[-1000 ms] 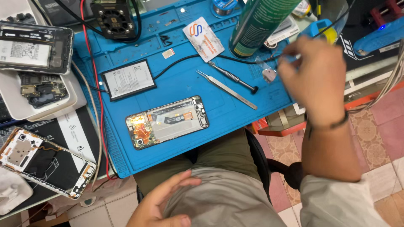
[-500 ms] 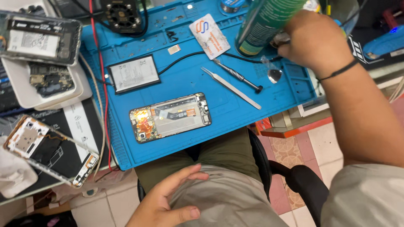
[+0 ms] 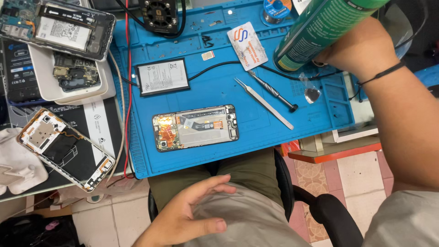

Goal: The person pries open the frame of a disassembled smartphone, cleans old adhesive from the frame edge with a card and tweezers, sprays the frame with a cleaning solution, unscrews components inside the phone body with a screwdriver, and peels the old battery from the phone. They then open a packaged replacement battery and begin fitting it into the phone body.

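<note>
Since the earlier frames the right hand [image 3: 361, 48] has drawn the green spray can [image 3: 320, 29] in over the far right corner of the blue mat [image 3: 215, 87]; its fingers are wrapped around the tilted can, whose top is cut off by the frame edge. The left hand [image 3: 187, 215] rests on the lap, fingers loosely spread, holding nothing. The opened phone [image 3: 195, 127] lies near the mat's near edge, with bare mat around it. Tweezers [image 3: 264, 103] and a screwdriver [image 3: 273, 91] lie just right of it.

green can [image 3: 320, 32] top cut off, label unreadable
</note>
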